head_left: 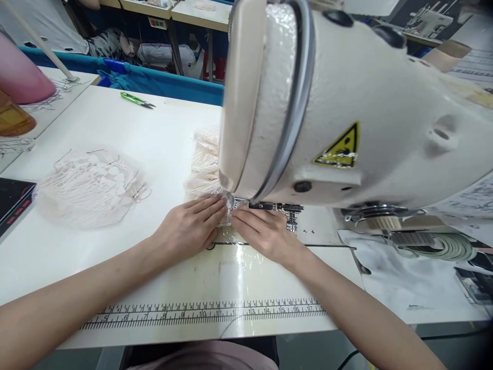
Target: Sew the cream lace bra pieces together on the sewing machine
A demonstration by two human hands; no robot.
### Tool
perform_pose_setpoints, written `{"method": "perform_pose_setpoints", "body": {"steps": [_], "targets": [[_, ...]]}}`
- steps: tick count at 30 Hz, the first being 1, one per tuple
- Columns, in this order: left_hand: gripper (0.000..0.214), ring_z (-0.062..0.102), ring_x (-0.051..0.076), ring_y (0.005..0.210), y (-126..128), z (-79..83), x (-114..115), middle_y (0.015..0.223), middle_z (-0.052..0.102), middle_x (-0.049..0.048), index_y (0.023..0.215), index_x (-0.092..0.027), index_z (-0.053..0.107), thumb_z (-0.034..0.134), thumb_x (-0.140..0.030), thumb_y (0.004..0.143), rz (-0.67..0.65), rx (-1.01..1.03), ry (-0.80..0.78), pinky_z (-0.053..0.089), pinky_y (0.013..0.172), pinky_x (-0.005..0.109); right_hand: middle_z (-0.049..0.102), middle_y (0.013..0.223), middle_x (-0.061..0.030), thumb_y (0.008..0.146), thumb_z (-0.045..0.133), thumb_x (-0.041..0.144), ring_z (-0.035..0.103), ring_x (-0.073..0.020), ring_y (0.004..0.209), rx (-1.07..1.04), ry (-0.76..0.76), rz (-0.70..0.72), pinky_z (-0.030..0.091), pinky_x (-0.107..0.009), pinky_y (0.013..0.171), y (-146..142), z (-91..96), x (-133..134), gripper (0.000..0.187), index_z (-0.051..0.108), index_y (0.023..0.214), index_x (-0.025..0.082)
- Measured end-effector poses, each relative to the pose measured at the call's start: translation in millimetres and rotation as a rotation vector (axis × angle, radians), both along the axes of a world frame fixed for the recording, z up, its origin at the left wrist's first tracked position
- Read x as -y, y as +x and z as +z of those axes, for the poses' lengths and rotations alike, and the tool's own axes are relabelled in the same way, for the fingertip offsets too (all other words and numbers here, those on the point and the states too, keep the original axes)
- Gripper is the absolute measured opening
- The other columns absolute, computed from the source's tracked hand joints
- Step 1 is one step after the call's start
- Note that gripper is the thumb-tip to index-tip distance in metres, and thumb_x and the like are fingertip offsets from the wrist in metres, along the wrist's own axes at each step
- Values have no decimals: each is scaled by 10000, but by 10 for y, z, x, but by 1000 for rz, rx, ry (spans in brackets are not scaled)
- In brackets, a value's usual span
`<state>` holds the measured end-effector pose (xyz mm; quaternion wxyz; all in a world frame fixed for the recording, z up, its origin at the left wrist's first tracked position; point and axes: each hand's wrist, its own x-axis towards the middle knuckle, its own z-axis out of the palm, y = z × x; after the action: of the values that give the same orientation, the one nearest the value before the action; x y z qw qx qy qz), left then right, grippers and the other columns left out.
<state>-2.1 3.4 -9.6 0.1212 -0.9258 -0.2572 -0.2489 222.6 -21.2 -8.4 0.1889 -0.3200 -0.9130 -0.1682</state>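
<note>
Cream lace fabric lies gathered under the head of a sewing machine. My left hand rests flat on its near left part, fingers stretched out close together and pointing toward the needle area. From the other side, my right hand lies over the lace's near right edge beside the presser foot, its fingers straight. The fingertips of both hands almost meet at a strip of patterned lace. The machine head hides the needle and the fabric's far right part.
Another sheer lace piece with loose threads lies to the left. Green thread snips are farther back. A black device and a pink thread cone stand at the left edge. A printed ruler runs along the front.
</note>
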Motion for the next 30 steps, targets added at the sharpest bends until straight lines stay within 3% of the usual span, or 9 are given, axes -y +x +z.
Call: {"method": "perform_pose_setpoints", "body": {"steps": [7,12,30], "targets": [[292,703,242,1012,3,-5,13,1123,710,119,1042,-75,715,453,-157,943,27,-18,16,602,878,352,709,1128,13,894,573,96,631,-128,1021,-7,12,11,486,-251,798,-4,-16,-8,198,645,1064,166],[285,697,252,1024,19,20,23,1133,708,136,1066,-54,700,477,-163,926,27,-22,8,590,902,359,721,1060,29,918,603,215,640,-105,933,-48,32,-21,470,-256,802,-20,-23,4,119,654,1016,173],[295,700,264,1006,61,32,72,1127,710,145,1075,-36,695,495,-188,920,50,-27,49,595,888,373,716,1098,16,957,560,281,640,-103,910,-43,-16,-53,474,-274,750,26,-41,26,200,669,1070,157]]}}
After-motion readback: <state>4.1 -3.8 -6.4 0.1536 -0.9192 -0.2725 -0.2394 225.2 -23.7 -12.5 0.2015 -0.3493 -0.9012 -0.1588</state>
